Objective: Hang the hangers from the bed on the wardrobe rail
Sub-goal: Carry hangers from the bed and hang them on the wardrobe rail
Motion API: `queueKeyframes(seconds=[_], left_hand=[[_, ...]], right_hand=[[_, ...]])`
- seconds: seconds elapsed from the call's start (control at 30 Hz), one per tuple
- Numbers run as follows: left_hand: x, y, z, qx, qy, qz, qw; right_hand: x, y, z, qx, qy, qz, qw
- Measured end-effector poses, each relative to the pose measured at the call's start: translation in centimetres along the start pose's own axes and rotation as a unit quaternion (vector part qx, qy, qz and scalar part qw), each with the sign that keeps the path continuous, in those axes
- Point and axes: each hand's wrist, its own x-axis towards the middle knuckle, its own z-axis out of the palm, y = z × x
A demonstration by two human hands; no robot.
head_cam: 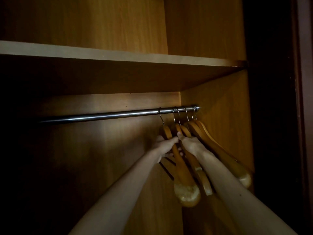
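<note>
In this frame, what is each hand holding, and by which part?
Both hands grip wooden hangers already hooked on the rail, high on their bodies below the hooks: left hand the leftmost ones, right hand the next.

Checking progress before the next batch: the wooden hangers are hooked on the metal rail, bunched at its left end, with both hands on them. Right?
Wrong in one respect: the head view shows the wooden hangers hooked on the round metal rail, bunched at its right end by the side panel. The left hand and the right hand are both on them.
</note>
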Motion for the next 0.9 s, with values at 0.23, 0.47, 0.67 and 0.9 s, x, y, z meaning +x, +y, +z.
queueKeyframes(seconds=[0.23, 0.47, 0.67, 0.9], left_hand=[[-2.8, -3.9, 1.1, -0.045, 0.07, 0.063, 0.995], [-9.3, -12.5, 3.9, -0.139, 0.243, 0.206, 0.938], [-14.9, -21.5, 7.7, -0.072, 0.248, 0.104, 0.961], [-22.0, -37.6, 12.1, 0.15, -0.039, -0.101, 0.983]], right_hand=[[-3.4, 2.8, 0.3, 0.06, -0.021, -0.012, 0.998], [-11.1, 10.4, 1.8, 0.151, -0.014, -0.057, 0.987], [-15.9, 20.4, 4.2, 0.14, 0.033, 0.007, 0.99], [-20.1, 37.3, 6.3, 0.034, -0.019, 0.166, 0.985]])
